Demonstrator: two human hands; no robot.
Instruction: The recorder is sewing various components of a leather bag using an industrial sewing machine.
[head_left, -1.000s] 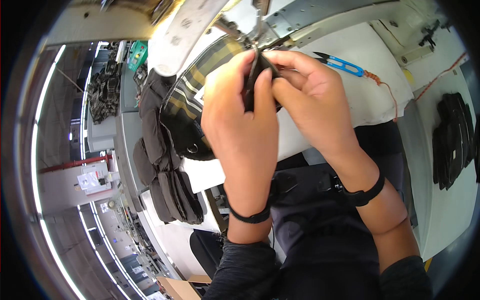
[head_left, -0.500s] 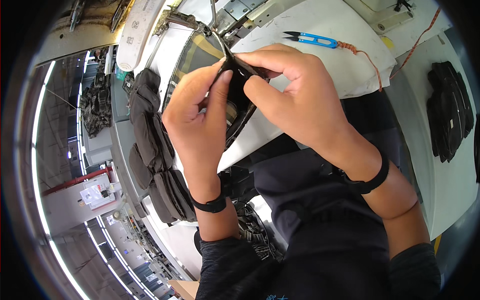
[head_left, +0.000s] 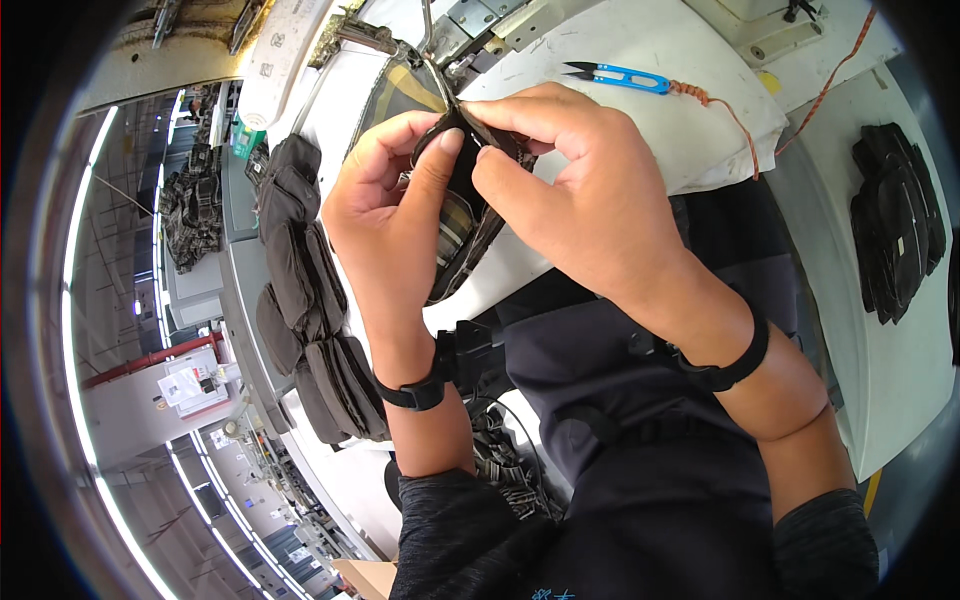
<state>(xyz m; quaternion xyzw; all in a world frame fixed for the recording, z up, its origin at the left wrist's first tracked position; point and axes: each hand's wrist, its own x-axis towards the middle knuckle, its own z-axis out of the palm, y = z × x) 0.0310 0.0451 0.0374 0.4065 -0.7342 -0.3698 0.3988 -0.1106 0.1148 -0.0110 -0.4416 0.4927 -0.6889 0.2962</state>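
A black fabric pouch piece with plaid lining (head_left: 455, 226) is pinched in both hands, close to the metal parts of a sewing machine (head_left: 478, 20). My left hand (head_left: 388, 225) grips its dark edge between thumb and bent fingers. My right hand (head_left: 590, 190) pinches the same edge from the other side, thumb pressed toward the fingers. Between the two thumbs the black edge is folded up. More yellow and grey plaid spreads beyond my left fingers. The fingertips under the cloth are partly hidden.
Blue thread snips (head_left: 620, 78) with an orange cord lie on the white table cover (head_left: 560, 55). Several dark padded pouches (head_left: 305, 275) are lined up on the left. Stacked black pieces (head_left: 897, 225) lie on the right-hand table. Dark strapping (head_left: 505, 470) sits below.
The fabric has turned a little, showing more plaid beneath my left hand. My right thumb has slid left along the edge, nearer the left thumb.
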